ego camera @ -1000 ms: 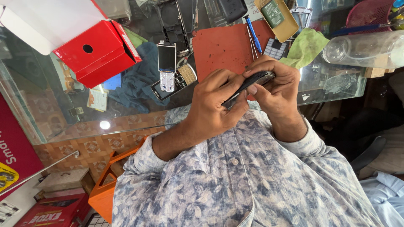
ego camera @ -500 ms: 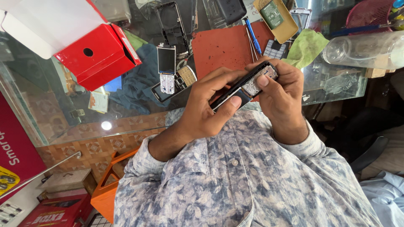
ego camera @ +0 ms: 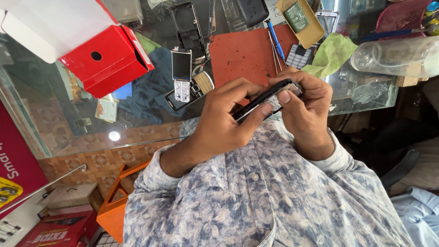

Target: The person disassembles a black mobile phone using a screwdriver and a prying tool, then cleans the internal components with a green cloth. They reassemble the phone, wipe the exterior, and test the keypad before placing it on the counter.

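Head view: red box (ego camera: 106,61), bottle (ego camera: 398,56) flank phone (ego camera: 267,99).

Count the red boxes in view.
2. One red box sits on the glass counter at upper left; a second red box lies below the counter at lower left. More may be hidden.

A glass counter (ego camera: 68,123) stands over a patterned tiled floor (ego camera: 91,160), daylight reflecting.

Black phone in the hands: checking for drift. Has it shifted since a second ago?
No. The black phone stays at the red mat lower edge, between left hand and right hand; only its tilt changed.
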